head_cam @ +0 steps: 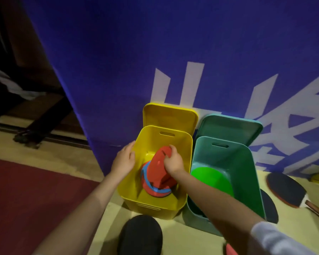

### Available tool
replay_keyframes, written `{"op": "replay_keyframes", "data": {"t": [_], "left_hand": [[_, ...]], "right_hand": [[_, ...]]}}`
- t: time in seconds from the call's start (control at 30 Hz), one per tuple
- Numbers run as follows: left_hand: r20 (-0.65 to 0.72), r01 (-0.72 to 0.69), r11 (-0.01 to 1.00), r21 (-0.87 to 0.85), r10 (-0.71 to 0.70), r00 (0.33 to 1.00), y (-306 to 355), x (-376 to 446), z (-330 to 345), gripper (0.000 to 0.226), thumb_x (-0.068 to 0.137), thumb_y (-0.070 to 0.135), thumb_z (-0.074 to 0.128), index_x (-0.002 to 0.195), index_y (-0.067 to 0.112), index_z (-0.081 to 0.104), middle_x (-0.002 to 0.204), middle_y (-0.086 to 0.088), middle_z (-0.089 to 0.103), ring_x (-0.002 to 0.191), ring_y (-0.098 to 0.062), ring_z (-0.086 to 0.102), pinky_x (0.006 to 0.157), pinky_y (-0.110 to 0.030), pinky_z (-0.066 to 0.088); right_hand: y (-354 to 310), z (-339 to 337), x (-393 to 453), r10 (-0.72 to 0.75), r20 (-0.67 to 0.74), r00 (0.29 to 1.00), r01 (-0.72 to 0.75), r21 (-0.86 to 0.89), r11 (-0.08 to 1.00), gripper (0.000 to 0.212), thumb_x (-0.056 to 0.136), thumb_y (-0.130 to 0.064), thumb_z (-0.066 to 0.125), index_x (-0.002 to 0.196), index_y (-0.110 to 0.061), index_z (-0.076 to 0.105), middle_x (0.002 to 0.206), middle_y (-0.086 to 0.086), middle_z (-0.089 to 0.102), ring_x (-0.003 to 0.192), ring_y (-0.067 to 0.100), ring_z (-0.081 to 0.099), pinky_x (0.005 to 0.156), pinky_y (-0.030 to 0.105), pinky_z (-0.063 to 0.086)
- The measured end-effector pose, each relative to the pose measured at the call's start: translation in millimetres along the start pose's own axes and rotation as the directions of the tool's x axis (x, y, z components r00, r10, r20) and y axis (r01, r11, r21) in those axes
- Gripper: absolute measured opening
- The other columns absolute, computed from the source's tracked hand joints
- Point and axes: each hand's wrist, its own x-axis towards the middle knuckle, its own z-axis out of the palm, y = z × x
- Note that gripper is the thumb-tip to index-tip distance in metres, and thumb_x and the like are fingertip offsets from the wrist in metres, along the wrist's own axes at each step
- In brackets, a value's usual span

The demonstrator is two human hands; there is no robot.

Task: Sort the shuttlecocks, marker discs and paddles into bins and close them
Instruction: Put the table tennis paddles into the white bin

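A yellow bin (182, 144) stands open on the floor with its lid (169, 115) leaning upright behind it. My right hand (173, 162) grips a stack of red marker discs (159, 162) inside the bin, over red and blue discs (155, 190) lying at the bottom. My left hand (123, 159) rests on the bin's left rim. Beside it, a green bin (247, 162) holds bright green discs (214, 179), and its lid (230, 127) leans behind. A paddle (287, 190) with a wooden handle lies on the floor at right.
A blue banner (155, 52) with white lettering stands behind the bins. Another dark paddle (269, 207) lies partly behind the green bin. A black rounded object (140, 234) sits at the bottom centre. A red mat (35, 199) covers the floor at left.
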Motion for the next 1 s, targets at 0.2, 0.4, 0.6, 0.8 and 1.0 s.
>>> {"op": "replay_keyframes", "data": {"t": [0.2, 0.4, 0.6, 0.8, 1.0], "left_hand": [[0.018, 0.031, 0.998, -0.046, -0.03, 0.999, -18, -7, 11, 0.048, 0.101, 0.013, 0.037, 0.147, 0.025, 0.035, 0.111, -0.024, 0.064, 0.091, -0.041, 0.06, 0.065, -0.04, 0.043], [-0.004, 0.06, 0.994, -0.089, -0.061, 0.998, -22, -5, 15, 0.047, 0.101, 0.014, 0.037, 0.145, 0.029, 0.037, 0.089, -0.025, 0.063, 0.079, -0.042, 0.059, 0.057, -0.034, 0.031], [0.001, 0.067, 0.987, -0.143, -0.068, 0.998, -24, -4, 15, 0.045, 0.101, 0.014, 0.038, 0.143, 0.029, 0.041, 0.103, -0.025, 0.063, 0.09, -0.043, 0.06, 0.062, -0.039, 0.041], [0.001, 0.192, 0.872, -0.45, -0.215, 0.977, -23, -11, 3, 0.028, 0.1, 0.017, 0.041, 0.121, 0.017, 0.059, 0.115, -0.007, 0.064, 0.102, -0.027, 0.06, 0.088, -0.04, 0.046], [0.132, 0.527, 0.638, -0.561, -0.561, 0.818, -54, -85, 14, 0.027, 0.1, 0.021, 0.04, 0.113, 0.013, 0.061, 0.109, -0.015, 0.063, 0.097, -0.029, 0.061, 0.08, -0.037, 0.05]], "right_hand": [[22, 22, 12, 0.191, -0.12, 0.974, -0.177, 0.118, 0.977, 0.059, 0.094, -0.005, 0.045, 0.149, -0.009, 0.025, 0.135, 0.022, 0.053, 0.122, 0.039, 0.051, 0.097, 0.035, 0.039], [71, 47, 48, 0.42, -0.03, 0.907, -0.419, 0.017, 0.908, 0.046, 0.096, -0.014, 0.043, 0.14, 0.001, 0.037, 0.141, 0.016, 0.049, 0.128, 0.029, 0.048, 0.108, 0.034, 0.033], [45, 40, 13, 0.141, 0.004, 0.99, -0.134, -0.283, 0.95, 0.077, 0.09, -0.023, 0.058, 0.151, -0.008, 0.015, 0.147, 0.024, 0.026, 0.137, 0.039, 0.027, 0.112, 0.038, 0.025], [13, -11, -27, -0.276, -0.013, 0.961, 0.276, -0.014, 0.961, 0.038, 0.091, -0.009, 0.055, 0.129, -0.007, 0.054, 0.119, 0.014, 0.059, 0.105, 0.021, 0.057, 0.096, 0.028, 0.042], [40, -95, -86, -0.207, -0.172, 0.963, 0.258, 0.368, 0.893, 0.022, 0.094, 0.0, 0.049, 0.105, -0.015, 0.062, 0.08, 0.003, 0.064, 0.068, 0.008, 0.061, 0.067, 0.021, 0.05]]}}
